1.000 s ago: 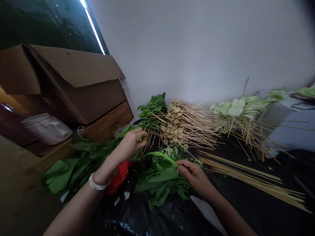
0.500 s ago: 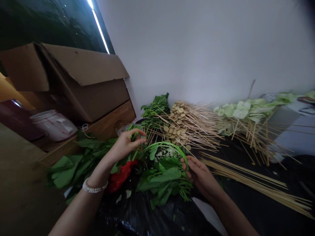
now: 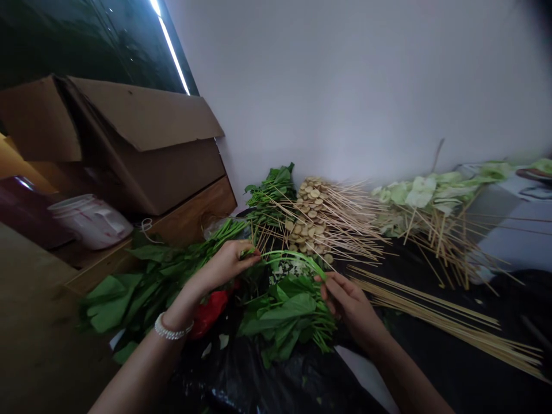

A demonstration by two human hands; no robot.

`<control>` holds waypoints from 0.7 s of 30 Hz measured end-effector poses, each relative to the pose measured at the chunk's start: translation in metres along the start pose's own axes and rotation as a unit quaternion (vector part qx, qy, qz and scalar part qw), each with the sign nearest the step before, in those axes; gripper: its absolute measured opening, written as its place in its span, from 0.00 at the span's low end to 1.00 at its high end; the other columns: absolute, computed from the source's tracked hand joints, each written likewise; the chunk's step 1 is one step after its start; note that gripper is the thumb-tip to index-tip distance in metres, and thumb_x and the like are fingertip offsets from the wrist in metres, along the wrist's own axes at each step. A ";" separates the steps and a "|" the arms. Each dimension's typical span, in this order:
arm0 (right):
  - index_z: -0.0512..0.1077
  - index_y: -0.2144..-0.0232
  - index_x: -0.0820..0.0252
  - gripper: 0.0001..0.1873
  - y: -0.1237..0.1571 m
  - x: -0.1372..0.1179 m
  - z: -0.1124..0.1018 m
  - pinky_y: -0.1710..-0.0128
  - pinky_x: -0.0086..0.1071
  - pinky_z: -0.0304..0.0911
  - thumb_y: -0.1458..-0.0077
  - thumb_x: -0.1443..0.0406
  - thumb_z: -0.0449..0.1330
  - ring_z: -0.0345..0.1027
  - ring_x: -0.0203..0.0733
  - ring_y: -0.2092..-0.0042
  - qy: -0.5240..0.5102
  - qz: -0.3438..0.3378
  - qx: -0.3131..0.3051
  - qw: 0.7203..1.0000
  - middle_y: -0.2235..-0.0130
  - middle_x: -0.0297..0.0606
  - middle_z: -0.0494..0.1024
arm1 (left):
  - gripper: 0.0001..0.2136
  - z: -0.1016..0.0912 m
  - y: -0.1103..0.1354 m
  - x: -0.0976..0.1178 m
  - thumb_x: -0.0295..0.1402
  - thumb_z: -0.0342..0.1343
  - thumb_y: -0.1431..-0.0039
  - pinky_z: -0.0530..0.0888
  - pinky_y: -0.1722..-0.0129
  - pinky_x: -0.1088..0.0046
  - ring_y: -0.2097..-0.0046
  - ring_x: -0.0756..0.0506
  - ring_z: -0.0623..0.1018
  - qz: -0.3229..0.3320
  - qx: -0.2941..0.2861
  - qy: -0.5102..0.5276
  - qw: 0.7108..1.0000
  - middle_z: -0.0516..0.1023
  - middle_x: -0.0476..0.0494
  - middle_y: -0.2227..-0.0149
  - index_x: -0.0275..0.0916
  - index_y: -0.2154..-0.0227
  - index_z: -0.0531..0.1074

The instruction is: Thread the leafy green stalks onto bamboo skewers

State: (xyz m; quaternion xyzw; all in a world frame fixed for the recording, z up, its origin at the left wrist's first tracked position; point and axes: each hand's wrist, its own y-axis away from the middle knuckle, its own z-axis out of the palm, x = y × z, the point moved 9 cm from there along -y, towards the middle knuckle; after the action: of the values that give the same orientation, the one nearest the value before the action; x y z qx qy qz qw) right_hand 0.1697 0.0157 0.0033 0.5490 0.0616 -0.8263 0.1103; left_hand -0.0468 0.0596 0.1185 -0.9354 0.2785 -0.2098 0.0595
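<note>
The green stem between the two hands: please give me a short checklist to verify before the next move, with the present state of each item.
1. Left hand pinches one end of the green stem: ok.
2. Right hand has its grip on the other end: ok.
3. Stem bent in an arch, unbroken: ok as far as visible.
4. Leafy bunch lies right under the arch, on the black sheet: ok.
5. Bare skewers lie beside the right hand, apart from it: ok.
6. Stem clear of the filled skewers behind: cannot tell, they overlap in this view.
</note>
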 end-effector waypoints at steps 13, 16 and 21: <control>0.71 0.66 0.62 0.23 -0.003 0.007 -0.002 0.84 0.26 0.41 0.45 0.46 0.59 0.50 0.27 0.84 0.110 -0.002 0.014 0.994 0.79 0.28 0.69 | 0.10 -0.062 0.014 -0.062 0.35 0.46 0.43 0.68 0.64 0.72 0.66 0.46 0.73 -0.156 0.288 0.004 0.945 0.74 0.47 0.71 0.38 0.72 0.71; 0.71 0.65 0.62 0.24 -0.003 0.007 -0.003 0.84 0.25 0.41 0.45 0.46 0.58 0.51 0.27 0.85 0.119 0.000 0.018 0.993 0.80 0.28 0.70 | 0.11 -0.071 0.010 -0.047 0.36 0.44 0.38 0.68 0.62 0.72 0.65 0.47 0.73 -0.128 0.266 0.014 0.955 0.74 0.48 0.70 0.39 0.71 0.69; 0.71 0.66 0.61 0.25 -0.001 0.008 -0.001 0.84 0.25 0.41 0.45 0.45 0.57 0.50 0.28 0.85 0.133 0.007 0.027 0.991 0.82 0.27 0.68 | 0.09 -0.052 -0.001 0.018 0.37 0.47 0.34 0.66 0.68 0.75 0.71 0.50 0.71 -0.056 0.187 -0.020 0.980 0.72 0.52 0.73 0.39 0.64 0.69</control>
State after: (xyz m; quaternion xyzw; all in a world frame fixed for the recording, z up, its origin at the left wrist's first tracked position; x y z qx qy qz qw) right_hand 0.1669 0.0162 -0.0041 0.6573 0.0497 -0.7463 0.0921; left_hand -0.0549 0.0514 0.1721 -0.9258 0.1798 -0.2429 0.2272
